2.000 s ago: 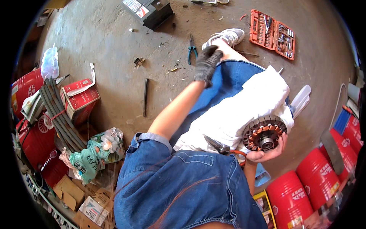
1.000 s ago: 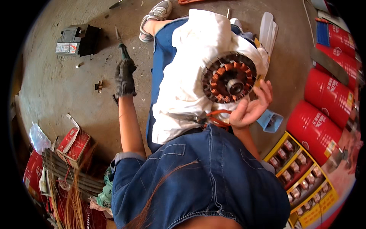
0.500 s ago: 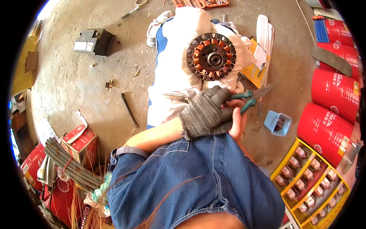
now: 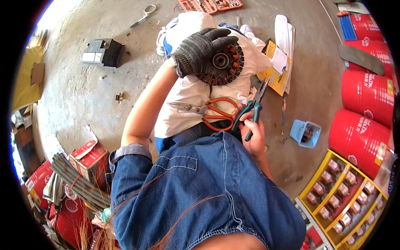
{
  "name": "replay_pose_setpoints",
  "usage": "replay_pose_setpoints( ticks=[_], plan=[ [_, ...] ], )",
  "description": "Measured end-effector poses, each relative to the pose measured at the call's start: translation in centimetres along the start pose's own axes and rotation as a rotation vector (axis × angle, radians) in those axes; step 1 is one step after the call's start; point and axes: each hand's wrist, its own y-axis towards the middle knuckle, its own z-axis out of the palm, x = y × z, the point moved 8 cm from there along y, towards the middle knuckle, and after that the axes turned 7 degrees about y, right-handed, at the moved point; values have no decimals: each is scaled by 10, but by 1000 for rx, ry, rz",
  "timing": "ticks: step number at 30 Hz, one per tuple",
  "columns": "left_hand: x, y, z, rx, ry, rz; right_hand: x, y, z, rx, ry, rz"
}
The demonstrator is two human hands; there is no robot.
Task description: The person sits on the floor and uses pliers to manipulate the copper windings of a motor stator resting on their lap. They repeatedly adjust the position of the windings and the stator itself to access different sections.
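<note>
My left hand (image 4: 203, 51), in a dark grey knitted glove, grips the upper left of a round motor stator (image 4: 236, 68) on my lap. Its fingers stretch across the rim and hide much of the copper windings; the central hub stays visible. In my bare right hand (image 4: 253, 135) are needle-nose pliers (image 4: 258, 100) with teal handles, the jaws pointing up and to the right. Orange-handled scissors (image 4: 221, 115) rest on the pale cloth (image 4: 181, 87) over my legs, just left of the pliers, their blades toward the left.
A black battery (image 4: 102, 52) and a second pair of scissors (image 4: 143, 16) lie on the floor to the left. An orange toolbox (image 4: 208, 5) is at the far edge. On the right are a blue container (image 4: 305, 133), red drums (image 4: 356, 135) and a yellow display rack (image 4: 329, 187).
My left hand has moved up and away from my right hand onto the stator. The orange scissor handles are now uncovered. The pliers have swung to point more upward.
</note>
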Motion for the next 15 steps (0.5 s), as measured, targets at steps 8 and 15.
replay_pose_setpoints(
  ticks=[8,15],
  plan=[
    [7,-7,-22,-260,-141,-314,14,-2,9,150,-322,39],
    [24,7,-21,-203,-120,-316,33,15,5,359,-548,152]
  ],
)
